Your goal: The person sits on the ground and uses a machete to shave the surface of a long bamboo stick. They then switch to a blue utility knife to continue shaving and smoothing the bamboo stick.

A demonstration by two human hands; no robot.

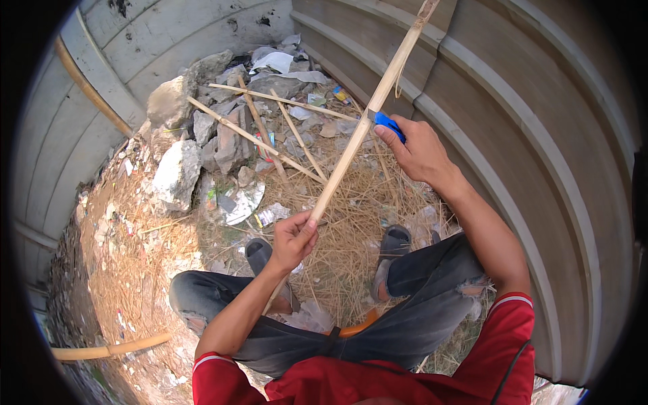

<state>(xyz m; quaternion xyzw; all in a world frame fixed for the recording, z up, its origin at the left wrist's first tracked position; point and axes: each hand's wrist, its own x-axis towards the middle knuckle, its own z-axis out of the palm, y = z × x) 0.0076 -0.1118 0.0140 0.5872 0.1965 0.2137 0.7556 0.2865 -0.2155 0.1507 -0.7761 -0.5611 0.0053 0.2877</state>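
Note:
A long pale bamboo strip (345, 160) slants from between my knees up to the top right of the head view. Its lower part is gripped by my left hand (293, 241), fingers wrapped round it. My right hand (420, 150) is closed on a blue utility knife (389, 126), whose blade end meets the strip about midway along its visible length. A thin curled shaving (398, 82) hangs off the strip's upper part. Beneath the strip, straw-like shavings (358, 233) cover the ground between my feet.
Several thin sticks (260, 142) lie across broken concrete chunks (177, 174) and litter ahead. A corrugated metal wall (513, 128) rises close on my right, and a pale panel wall (169, 47) stands at the far left. One bamboo pole (111, 349) lies at lower left.

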